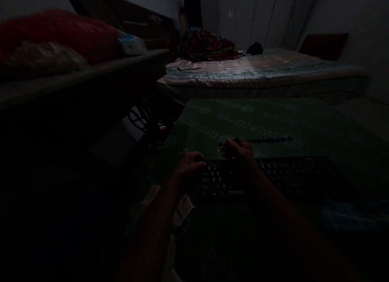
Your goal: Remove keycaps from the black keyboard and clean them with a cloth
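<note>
A black computer keyboard point(291, 176) lies on a green sheet printed with white globe marks. At its upper left corner is my left hand point(190, 162), fingers curled and thumb against the keyboard's edge. My right hand point(240, 152) is closed in a pinch above the keyboard's top left part. What it holds is too dark to name; a small dark piece shows at the fingers and a bright glint near the tips. Behind the keyboard runs a row of small black pieces that look like keycaps point(267, 139), its left end partly hidden by my right hand.
The green sheet point(206, 120) reaches back to a bed with a striped mattress point(267, 73). White crumpled paper or cloth point(183, 209) lies by my left forearm, and a blue checked cloth point(349, 215) at the right. A shelf point(121, 65) with a red bag point(67, 30) stands left.
</note>
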`<state>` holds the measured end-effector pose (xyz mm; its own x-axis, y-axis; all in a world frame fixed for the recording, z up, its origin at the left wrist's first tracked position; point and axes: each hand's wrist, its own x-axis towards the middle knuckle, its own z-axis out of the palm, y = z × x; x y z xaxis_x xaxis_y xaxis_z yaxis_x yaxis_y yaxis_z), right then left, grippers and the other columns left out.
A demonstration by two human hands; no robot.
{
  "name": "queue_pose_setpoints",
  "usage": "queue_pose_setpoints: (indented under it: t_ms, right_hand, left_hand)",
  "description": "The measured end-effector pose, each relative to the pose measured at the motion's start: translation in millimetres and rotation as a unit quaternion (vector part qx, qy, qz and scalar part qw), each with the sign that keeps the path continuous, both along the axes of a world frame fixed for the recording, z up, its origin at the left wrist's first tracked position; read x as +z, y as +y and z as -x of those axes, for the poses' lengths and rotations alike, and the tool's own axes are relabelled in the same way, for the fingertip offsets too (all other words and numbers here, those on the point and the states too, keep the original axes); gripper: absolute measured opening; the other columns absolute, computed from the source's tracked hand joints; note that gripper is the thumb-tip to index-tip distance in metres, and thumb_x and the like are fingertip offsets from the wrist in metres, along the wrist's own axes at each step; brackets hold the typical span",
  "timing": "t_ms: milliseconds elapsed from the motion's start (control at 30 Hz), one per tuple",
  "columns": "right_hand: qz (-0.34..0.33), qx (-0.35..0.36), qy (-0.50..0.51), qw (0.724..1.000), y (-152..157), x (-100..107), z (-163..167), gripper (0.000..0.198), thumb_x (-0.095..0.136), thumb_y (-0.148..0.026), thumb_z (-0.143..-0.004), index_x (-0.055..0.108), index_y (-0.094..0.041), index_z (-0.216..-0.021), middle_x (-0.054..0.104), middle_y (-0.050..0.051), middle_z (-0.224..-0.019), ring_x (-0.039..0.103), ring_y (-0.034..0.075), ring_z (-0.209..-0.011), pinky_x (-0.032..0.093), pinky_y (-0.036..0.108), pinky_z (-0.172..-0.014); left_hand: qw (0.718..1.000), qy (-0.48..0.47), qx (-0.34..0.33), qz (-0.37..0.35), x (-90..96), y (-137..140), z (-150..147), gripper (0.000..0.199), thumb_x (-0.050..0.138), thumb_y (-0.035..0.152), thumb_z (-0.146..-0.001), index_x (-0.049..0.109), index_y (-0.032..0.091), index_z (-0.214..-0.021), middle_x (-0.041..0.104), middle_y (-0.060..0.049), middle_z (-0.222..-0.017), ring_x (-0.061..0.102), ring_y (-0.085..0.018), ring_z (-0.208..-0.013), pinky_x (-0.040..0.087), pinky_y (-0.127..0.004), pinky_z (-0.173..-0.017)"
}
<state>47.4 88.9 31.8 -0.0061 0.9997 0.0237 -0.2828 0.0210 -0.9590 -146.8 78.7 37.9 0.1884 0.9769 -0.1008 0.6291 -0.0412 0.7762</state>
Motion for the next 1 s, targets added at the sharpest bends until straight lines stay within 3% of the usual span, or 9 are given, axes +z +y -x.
queue_pose_setpoints:
  t_ms: [667, 1000]
  right_hand:
    - [-0.026, 0.129, -0.106, 0.986, -9, -6, 16, 0.035, 0.068, -0.050, -0.064, 0.063, -0.016, -0.067, 0.054, -0.002, -0.054, 0.047, 0.008, -0.046, 0.036, 0.020, -0.042]
    - [-0.037, 0.121, -0.114, 0.985, -6, -18, 25, 0.033, 0.066, -0.050, -0.066, 0.063, -0.017, -0.066, 0.057, -0.001, -0.056, 0.050, 0.010, -0.049, 0.038, 0.021, -0.045]
  left_hand:
    - [0.998, -0.056, 0.004, 0.016, -2.7, -4, 4, 0.016, 0.062, 0.028, -0.063, 0.065, 0.016, -0.073, 0.064, 0.000, -0.070, 0.059, -0.015, -0.069, 0.045, -0.025, -0.063]
    - [0.999, -0.049, 0.007, 0.013, -5.5, 0, 5, 0.014, 0.064, 0.027, -0.061, 0.065, 0.016, -0.071, 0.066, -0.001, -0.072, 0.061, -0.016, -0.072, 0.047, -0.026, -0.066]
